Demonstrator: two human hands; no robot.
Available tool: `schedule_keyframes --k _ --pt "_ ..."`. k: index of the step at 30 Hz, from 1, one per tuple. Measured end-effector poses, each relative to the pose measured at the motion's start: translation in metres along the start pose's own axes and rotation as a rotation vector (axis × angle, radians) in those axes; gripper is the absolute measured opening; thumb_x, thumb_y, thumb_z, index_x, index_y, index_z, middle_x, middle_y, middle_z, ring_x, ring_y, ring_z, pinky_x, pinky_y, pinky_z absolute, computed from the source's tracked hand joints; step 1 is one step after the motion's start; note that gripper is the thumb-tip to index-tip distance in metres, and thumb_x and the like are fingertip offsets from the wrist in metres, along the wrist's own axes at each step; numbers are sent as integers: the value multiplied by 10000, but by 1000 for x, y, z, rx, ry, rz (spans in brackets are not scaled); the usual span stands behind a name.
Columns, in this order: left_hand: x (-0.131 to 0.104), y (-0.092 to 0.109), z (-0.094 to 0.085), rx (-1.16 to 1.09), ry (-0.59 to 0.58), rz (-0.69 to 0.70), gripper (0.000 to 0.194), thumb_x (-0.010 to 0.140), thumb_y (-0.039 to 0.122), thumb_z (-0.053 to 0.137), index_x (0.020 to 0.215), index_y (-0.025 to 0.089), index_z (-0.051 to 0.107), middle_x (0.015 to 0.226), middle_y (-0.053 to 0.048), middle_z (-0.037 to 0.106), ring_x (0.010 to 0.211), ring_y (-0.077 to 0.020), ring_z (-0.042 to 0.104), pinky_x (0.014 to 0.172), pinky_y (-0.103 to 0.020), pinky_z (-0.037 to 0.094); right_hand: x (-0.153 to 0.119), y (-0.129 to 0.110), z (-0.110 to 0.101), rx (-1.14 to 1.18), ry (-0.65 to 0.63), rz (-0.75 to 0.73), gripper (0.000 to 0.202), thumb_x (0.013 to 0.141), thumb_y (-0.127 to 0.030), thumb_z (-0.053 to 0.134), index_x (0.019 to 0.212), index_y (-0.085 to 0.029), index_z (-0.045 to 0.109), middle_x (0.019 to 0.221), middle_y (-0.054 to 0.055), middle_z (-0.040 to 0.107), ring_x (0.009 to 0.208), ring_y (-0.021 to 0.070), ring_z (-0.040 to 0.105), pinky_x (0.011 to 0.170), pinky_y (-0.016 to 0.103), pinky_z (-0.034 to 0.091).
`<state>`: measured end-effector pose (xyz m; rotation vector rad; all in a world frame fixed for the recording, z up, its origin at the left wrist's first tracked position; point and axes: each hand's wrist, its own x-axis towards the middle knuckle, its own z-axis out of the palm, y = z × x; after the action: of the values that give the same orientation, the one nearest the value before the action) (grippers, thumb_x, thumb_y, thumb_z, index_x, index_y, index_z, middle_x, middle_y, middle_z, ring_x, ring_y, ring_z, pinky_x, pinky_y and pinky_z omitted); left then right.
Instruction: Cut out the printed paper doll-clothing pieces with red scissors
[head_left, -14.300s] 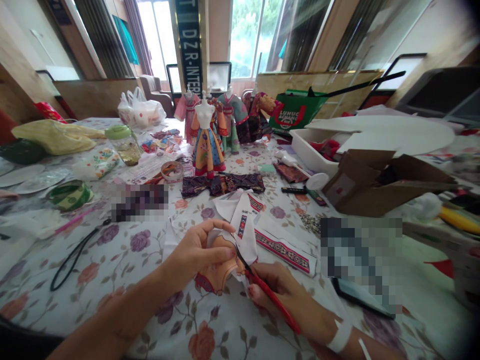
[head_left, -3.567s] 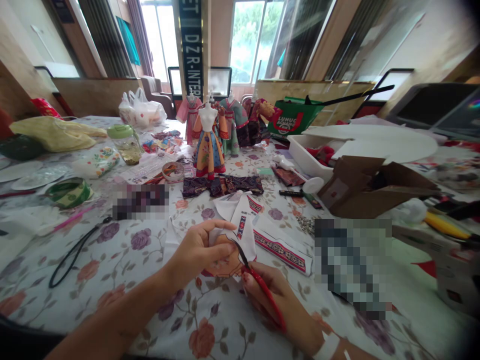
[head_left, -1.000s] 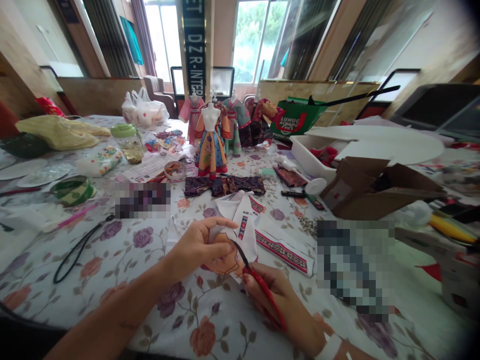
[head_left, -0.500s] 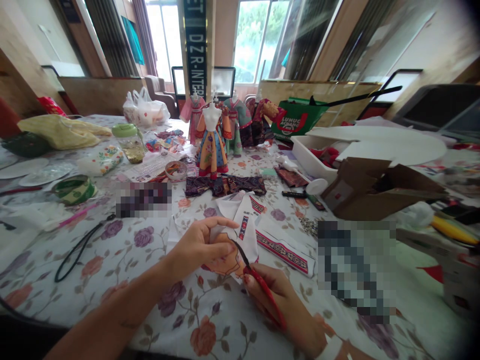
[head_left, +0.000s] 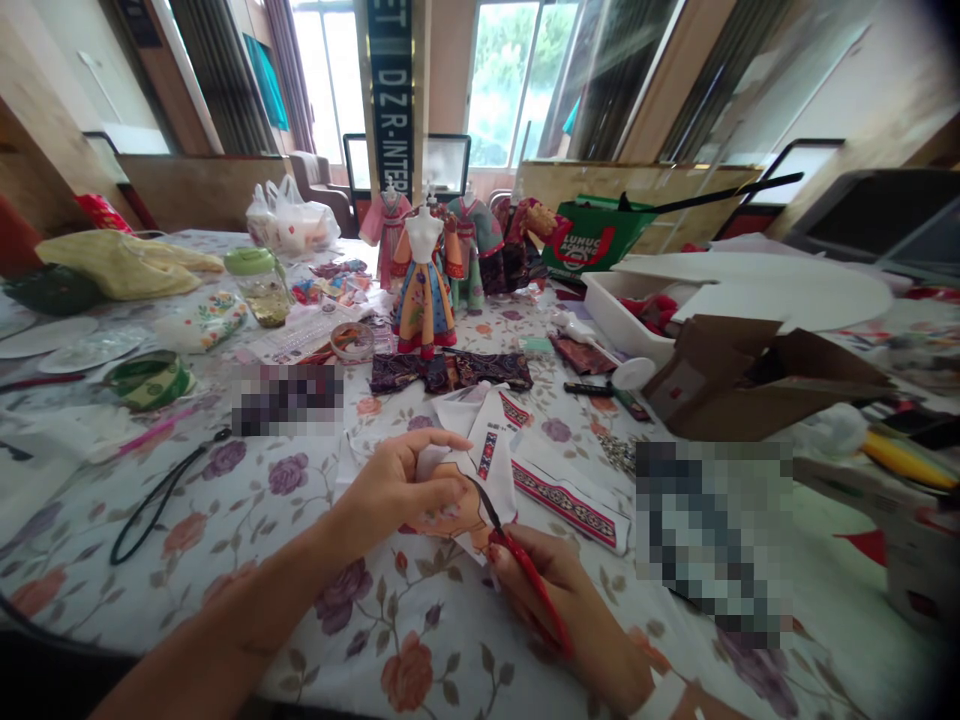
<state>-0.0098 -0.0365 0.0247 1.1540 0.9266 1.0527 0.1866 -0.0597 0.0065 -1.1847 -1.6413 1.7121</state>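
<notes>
My left hand (head_left: 409, 485) pinches a piece of white fabric with an orange printed shape (head_left: 457, 525) between thumb and fingers. Red-handled scissors (head_left: 534, 580) are in my right hand (head_left: 551, 585), their dark blades pointing up and left at the edge of the orange shape. How far the blades are apart is too small to tell. Just beyond my hands lie white cut pieces with a red and black patterned band (head_left: 566, 500). Behind them is a dark patterned cloth strip (head_left: 454, 372).
Small dress forms in costumes (head_left: 424, 285) stand behind the cloth. A lidded jar (head_left: 259, 285) and green tape roll (head_left: 148, 380) are on the left. At right are a cardboard box (head_left: 720, 380) and a white box (head_left: 626, 315).
The orange-printed piece has turned and shifted slightly in my left hand, and my left thumb is bent differently. The scissor blades now sit at a slightly different spot along its edge.
</notes>
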Motion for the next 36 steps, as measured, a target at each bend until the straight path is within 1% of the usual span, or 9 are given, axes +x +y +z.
schedule_keyframes --k 4,7,10,14,19,22,25,32,36 --pt "0 -1 -1 10 -10 -12 419 729 257 704 1118 163 580 583 48 511 475 -60 444 436 -168 281 0 0 -1 6 -18 4 494 805 -645 490 631 -192 395 438 -81 347 361 41 256 353 204 158" --pt "0 1 -2 22 -35 -26 412 737 241 692 1122 163 570 573 70 443 463 -43 381 431 -163 243 0 -1 -2 5 -46 6 491 807 -643 487 636 -191 397 432 -84 344 360 41 257 354 203 158" --pt "0 4 -2 30 -40 -52 408 725 231 700 1108 161 577 590 75 415 478 -36 342 452 -165 245 -1 -2 -2 10 -65 15 483 810 -634 492 642 -190 401 447 -82 355 367 40 268 356 200 160" --pt "-1 7 -2 24 -51 -71 412 727 233 698 1114 170 573 588 76 402 492 -43 333 474 -177 264 -2 -1 0 31 -42 29 475 811 -621 502 642 -189 398 457 -83 345 373 39 266 359 199 154" --pt "0 6 -5 55 -52 -69 409 724 243 702 1109 175 582 576 77 402 483 -45 312 463 -176 246 -2 -3 1 46 -17 44 481 793 -628 521 637 -189 401 459 -84 337 375 39 249 362 202 147" --pt "0 5 -6 70 -71 -73 408 729 254 697 1114 184 581 562 83 383 461 -41 284 439 -174 217 -1 -2 0 38 -35 55 476 777 -619 555 640 -188 409 472 -84 334 382 40 256 360 198 152" --pt "-1 6 -7 77 -76 -83 415 727 269 694 1116 181 580 559 83 388 448 -41 282 427 -174 204 -1 0 -2 30 -61 50 481 789 -632 526 645 -189 408 471 -83 331 383 42 255 361 199 156" --pt "-1 8 -8 133 -68 -78 422 719 263 690 1117 172 587 554 79 393 457 -47 305 449 -180 246 -1 0 0 20 -51 50 481 782 -633 535 644 -185 427 457 -80 334 392 45 259 370 203 163" --pt "-1 9 -8 153 -78 -80 417 726 251 680 1124 175 583 548 82 382 454 -45 285 438 -177 232 -1 -1 0 22 -29 53 464 798 -608 529 642 -184 424 477 -75 332 397 45 260 369 205 154"
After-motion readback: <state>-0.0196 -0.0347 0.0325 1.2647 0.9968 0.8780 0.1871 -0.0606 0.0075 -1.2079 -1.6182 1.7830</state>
